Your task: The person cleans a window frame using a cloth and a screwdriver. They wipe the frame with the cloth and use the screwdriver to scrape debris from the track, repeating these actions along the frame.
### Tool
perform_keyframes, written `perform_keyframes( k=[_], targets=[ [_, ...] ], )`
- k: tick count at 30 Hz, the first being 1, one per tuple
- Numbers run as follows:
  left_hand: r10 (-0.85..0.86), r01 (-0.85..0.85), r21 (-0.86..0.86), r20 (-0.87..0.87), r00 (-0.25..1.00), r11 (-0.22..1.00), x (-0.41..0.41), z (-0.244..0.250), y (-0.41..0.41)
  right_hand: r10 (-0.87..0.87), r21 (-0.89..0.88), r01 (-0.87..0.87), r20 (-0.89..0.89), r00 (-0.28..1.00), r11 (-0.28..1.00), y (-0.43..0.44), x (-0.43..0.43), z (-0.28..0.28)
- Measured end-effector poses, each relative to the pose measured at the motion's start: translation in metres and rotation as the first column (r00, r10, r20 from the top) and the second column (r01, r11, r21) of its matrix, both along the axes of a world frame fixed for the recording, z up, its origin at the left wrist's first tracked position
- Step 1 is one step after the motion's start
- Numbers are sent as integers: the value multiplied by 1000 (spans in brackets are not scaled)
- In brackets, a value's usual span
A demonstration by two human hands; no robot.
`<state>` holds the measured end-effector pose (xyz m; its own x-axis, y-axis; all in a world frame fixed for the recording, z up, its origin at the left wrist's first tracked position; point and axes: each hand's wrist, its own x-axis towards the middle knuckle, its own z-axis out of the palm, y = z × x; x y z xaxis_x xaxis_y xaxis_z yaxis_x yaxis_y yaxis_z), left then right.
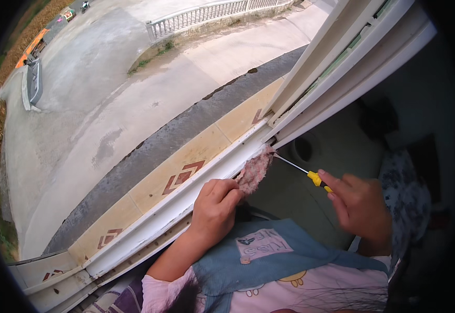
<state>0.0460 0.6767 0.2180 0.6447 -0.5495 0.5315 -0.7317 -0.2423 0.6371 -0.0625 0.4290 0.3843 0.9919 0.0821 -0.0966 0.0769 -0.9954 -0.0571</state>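
Observation:
My left hand [215,207] grips one end of a fluffy pink cloth [254,174], which lies along the inner edge of the white window track [208,184]. The handle of a yellow and black screwdriver [316,179] is in my right hand [362,207]. Its metal shaft points up and left, and its tip meets the far end of the cloth near the foot of the white window sash [317,98]. Whether the tip presses into the cloth or the track cannot be told.
Outside the window runs a tiled ledge [141,191] with brown patterns, and beyond it lies a concrete yard [94,113] with a balustrade [212,15]. Dark debris dots the inner track groove [149,250]. The room at the right is dim, with a patterned fabric [405,195].

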Motion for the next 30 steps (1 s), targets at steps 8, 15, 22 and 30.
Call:
perform_keyframes(
  k=[8,15,22,30],
  targets=[
    [-55,55,-36,-15,998,998,2,-2,-3,40,-142,-41,-6,999,989,24,5,-8],
    [-106,105,-71,-5,994,992,0,-5,-17,147,-329,-179,-119,982,927,39,23,-7],
    [-94,94,-297,14,995,950,-5,-11,-61,411,-606,-361,-61,910,709,37,50,-8],
    [-32,23,-237,-34,999,971,5,-16,-109,531,-689,-433,-83,843,581,15,67,-12]
  ],
)
